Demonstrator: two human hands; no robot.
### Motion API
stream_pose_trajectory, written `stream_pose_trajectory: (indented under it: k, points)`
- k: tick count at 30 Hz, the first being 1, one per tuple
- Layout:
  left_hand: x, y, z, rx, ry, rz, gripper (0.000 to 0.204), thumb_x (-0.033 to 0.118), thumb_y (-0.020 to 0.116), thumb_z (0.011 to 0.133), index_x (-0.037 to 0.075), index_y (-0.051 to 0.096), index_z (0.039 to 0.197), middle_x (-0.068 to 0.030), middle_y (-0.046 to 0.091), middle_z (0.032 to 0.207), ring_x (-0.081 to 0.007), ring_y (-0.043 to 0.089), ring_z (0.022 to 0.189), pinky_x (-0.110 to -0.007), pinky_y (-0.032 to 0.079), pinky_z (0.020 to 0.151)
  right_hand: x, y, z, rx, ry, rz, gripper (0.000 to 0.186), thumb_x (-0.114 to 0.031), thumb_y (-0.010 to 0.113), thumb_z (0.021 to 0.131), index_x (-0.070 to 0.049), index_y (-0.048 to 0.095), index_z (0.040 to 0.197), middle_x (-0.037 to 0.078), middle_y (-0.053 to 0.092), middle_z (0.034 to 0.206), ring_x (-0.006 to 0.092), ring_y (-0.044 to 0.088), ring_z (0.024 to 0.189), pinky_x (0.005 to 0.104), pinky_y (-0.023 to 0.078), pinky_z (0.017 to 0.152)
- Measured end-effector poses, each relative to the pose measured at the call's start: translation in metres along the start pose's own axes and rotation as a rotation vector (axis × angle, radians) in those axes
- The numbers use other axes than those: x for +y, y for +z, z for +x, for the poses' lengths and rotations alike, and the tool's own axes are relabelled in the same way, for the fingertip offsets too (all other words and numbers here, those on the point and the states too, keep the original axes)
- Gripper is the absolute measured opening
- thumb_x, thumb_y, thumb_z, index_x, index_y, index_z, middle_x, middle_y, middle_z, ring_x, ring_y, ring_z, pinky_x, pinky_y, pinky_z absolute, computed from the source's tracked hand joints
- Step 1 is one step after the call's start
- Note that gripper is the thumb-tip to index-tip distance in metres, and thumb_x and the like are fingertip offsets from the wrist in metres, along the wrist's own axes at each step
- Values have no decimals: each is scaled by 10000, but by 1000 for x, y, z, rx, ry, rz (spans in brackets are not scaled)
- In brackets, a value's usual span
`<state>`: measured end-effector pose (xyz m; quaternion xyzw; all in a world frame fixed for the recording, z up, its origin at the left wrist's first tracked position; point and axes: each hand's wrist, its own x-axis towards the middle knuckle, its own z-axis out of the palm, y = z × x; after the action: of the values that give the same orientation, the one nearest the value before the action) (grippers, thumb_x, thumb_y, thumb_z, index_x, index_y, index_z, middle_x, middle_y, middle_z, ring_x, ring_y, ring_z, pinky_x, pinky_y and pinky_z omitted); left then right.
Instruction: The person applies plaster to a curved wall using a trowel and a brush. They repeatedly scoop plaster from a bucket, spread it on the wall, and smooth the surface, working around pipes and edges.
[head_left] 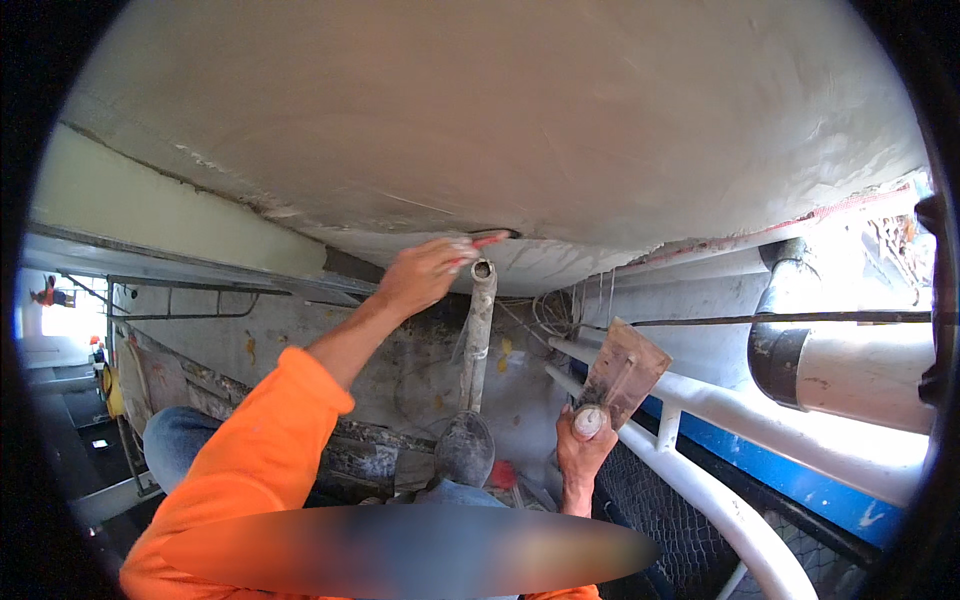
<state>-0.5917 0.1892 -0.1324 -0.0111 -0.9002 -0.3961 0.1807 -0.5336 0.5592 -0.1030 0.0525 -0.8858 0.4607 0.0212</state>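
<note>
Now my left hand at ten o'clock has fingers clamped on a red tool.
At five, right hand grips a trowel.

The left hand sits just off centre toward 10 o'clock, fingers pinched together and pointing to 2; its orange-sleeved arm slants in from 8. Toward 5, the right hand is curled, its exact finger positions hard to make out, the wrist bare.
</note>
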Motion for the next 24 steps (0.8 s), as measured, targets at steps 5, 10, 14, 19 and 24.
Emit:
stream_pose_trajectory:
  k: [5, 10, 14, 19, 24]
  points:
    - [2, -44, -83, 386, -242, 136, 183, 17, 710, 935, 37, 756, 1112, -137, 752, 1156, -277, 749, 1040, -367, 596, 924, -3, 1, 9, 22, 45, 25, 255, -101, 838, 802, -24, 597, 831, 100, 601, 642, 216, 561, 555, 361, 491, 570]
    - [1, -41, -123, 608, -663, -67, 164, 76, 717, 972, -21, 687, 1101, -135, 735, 1063, -235, 750, 968, -368, 615, 868, -4, 16, 9, -40, 57, 59, 266, -110, 838, 808, -30, 584, 820, 99, 595, 640, 216, 539, 549, 358, 481, 562]
    - [-20, -15, -112, 1080, -931, -776, 227, 117, 712, 986, -16, 609, 1140, -159, 698, 1006, -302, 754, 909, -402, 644, 824, -2, 31, 1, -128, 106, 50, 273, -119, 828, 821, -33, 569, 808, 97, 592, 644, 204, 531, 558, 353, 483, 572]
    - [-24, -5, -60, 1053, -1036, -1165, 213, 95, 707, 960, -39, 586, 1072, -180, 680, 1024, -313, 747, 891, -415, 655, 838, 1, 39, -9, -199, 258, 115, 266, -127, 816, 839, -25, 572, 815, 82, 602, 651, 159, 531, 586, 345, 483, 582]
    - [3, -54, -42, 1061, -934, -1147, 236, 123, 704, 955, -36, 566, 1064, -167, 679, 1011, -345, 742, 928, -455, 651, 897, 5, 34, -15, -200, 265, 193, 262, -131, 808, 846, -15, 574, 831, 57, 602, 669, 132, 529, 630, 327, 485, 611]
